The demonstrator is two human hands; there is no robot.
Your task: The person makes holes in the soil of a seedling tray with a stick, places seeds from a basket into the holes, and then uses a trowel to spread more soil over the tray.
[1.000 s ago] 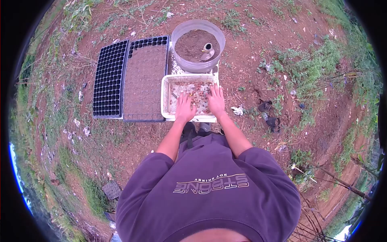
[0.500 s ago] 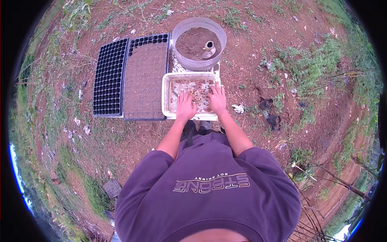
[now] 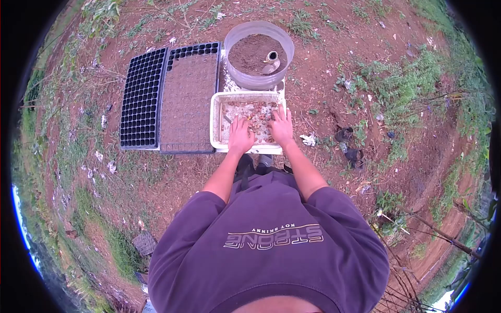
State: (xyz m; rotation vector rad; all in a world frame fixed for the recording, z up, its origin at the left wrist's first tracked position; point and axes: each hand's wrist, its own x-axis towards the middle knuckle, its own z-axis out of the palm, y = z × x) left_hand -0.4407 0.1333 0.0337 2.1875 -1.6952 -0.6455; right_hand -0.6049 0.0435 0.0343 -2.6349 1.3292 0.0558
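A shallow cream basket (image 3: pixel 215 121) with slotted sides stands in front of me, its bottom strewn with small reddish and pale bits (image 3: pixel 255 111) too small to name. Inside its near left part lies my left hand (image 3: pixel 241 136), palm down with the fingers stretched forward and slightly apart. My right hand (image 3: pixel 281 128) reaches over the right side of the basket, fingers also spread and pointing forward. Both thumbs point inward, towards the bits. Neither hand shows anything gripped, though the undersides of the fingers are hidden.
Left of the basket sits a seedling tray filled with soil (image 3: pixel 189 104), beside a black seedling tray (image 3: pixel 140 99) with bare cells. Behind the basket, a round translucent tub (image 3: pixel 237 78) holds soil and a cut-off plastic bottle (image 3: pixel 271 65). Dark shoes (image 3: pixel 354 155) lie on the ground at right.
The tub, trays and basket sit very slightly differently in the view, as if my head shifted. Both hands stay in nearly the same place over the bits.
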